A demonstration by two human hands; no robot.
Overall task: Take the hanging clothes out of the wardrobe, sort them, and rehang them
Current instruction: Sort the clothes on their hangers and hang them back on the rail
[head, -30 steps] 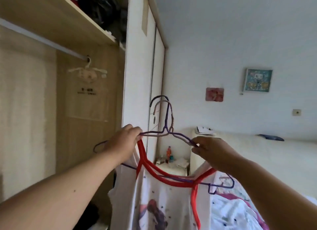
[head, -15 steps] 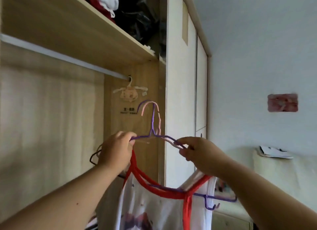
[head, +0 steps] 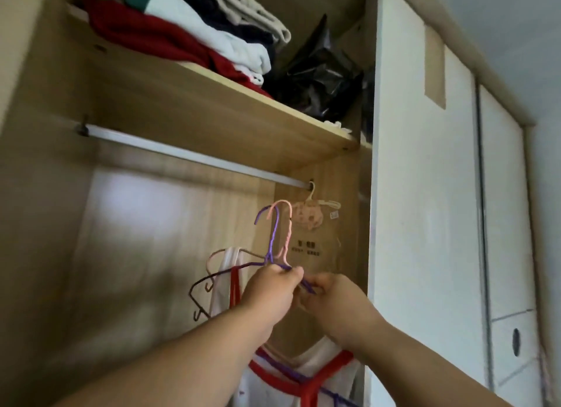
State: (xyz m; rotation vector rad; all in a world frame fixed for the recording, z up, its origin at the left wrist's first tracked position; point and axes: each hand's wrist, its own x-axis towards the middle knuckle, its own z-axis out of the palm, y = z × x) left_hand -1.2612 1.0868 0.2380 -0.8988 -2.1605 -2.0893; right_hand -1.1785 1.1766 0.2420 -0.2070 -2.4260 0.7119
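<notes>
Head view: I see both hands raised inside the open wardrobe, close together below the rail (head: 194, 159). My left hand (head: 270, 291) is closed on the shoulder wire of the purple hanger (head: 271, 239), just beside its neck. My right hand (head: 337, 303) is curled in a narrow grip at the same wire's right end; I cannot tell exactly what its fingers pinch. A pink hanger (head: 285, 224) stands against the purple one, both hooks upright and below the rail, not on it. A white top with red trim (head: 303, 382) hangs from the hangers, under my forearms, with a strap showing at left. At the rail's far right end hangs a small pale hanger (head: 315, 201). The shelf (head: 230, 106) above carries folded clothes (head: 212, 39) and a black bag (head: 321, 75). A white door (head: 425, 209) stands at right.
</notes>
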